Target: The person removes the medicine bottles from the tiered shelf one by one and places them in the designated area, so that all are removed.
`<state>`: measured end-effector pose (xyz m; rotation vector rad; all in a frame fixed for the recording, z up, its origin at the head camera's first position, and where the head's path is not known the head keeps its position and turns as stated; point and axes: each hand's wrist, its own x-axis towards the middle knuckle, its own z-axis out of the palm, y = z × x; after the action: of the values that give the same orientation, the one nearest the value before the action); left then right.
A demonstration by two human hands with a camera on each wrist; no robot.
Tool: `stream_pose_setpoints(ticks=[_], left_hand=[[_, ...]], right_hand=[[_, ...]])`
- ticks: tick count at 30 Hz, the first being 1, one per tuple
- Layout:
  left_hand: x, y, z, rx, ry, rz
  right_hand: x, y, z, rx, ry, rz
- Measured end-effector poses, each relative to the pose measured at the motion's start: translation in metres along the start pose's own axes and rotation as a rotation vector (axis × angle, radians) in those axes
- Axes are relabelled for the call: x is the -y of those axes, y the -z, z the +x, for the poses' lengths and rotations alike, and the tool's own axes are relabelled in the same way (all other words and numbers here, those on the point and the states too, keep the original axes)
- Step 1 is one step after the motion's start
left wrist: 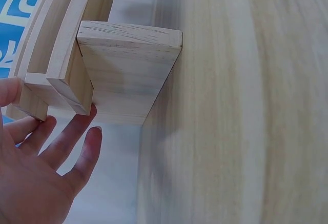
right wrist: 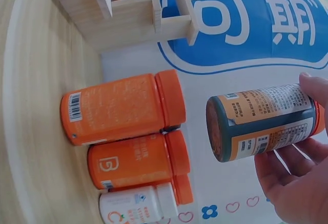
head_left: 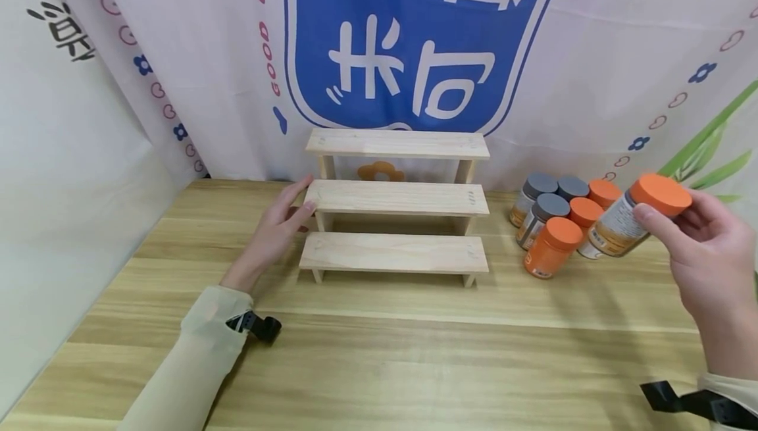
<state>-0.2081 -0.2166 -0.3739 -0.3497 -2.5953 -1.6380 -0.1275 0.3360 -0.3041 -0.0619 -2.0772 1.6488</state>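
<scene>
My left hand [head_left: 277, 220] touches the left end of a three-step wooden shelf [head_left: 393, 253]. In the left wrist view its fingers are spread, with the fingertips [left wrist: 91, 112] against the end of the wooden boards [left wrist: 77, 88]. Over at the right, my right hand [head_left: 710, 253] grips a dark supplement bottle [head_left: 616, 226] with an orange lid, lifted and tilted. Its thumb and fingers press the bottle near the lid; in the right wrist view the bottle's [right wrist: 261, 124] printed label and base show.
Right of the shelf stands a cluster of bottles: an orange bottle [head_left: 547, 253] in front, several grey-lidded bottles [head_left: 530, 201] behind. A white bottle [right wrist: 134, 206] shows in the right wrist view. A printed curtain [head_left: 237, 76] hangs behind; green leaves [head_left: 710, 148] rise at right.
</scene>
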Motion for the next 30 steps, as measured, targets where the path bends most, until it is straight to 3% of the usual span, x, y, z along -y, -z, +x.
stream_pose_setpoints(ticks=[3,10,14,21,30], left_hand=[[0.001,0.000,0.000,0.001,0.002,0.002],[0.000,0.000,0.000,-0.001,-0.004,0.007],[0.000,0.000,0.000,0.001,0.002,0.006],[0.000,0.000,-0.001,0.000,0.007,0.002],[-0.001,0.000,-0.001,-0.001,0.000,0.001]], right_hand=[[-0.005,0.003,-0.001,-0.005,-0.008,-0.020],[-0.016,0.005,-0.004,-0.001,-0.071,0.078],[-0.021,0.003,-0.006,-0.006,-0.099,0.001],[-0.033,-0.001,-0.007,0.006,-0.153,0.059],[-0.047,-0.004,-0.007,0.050,-0.232,-0.036]])
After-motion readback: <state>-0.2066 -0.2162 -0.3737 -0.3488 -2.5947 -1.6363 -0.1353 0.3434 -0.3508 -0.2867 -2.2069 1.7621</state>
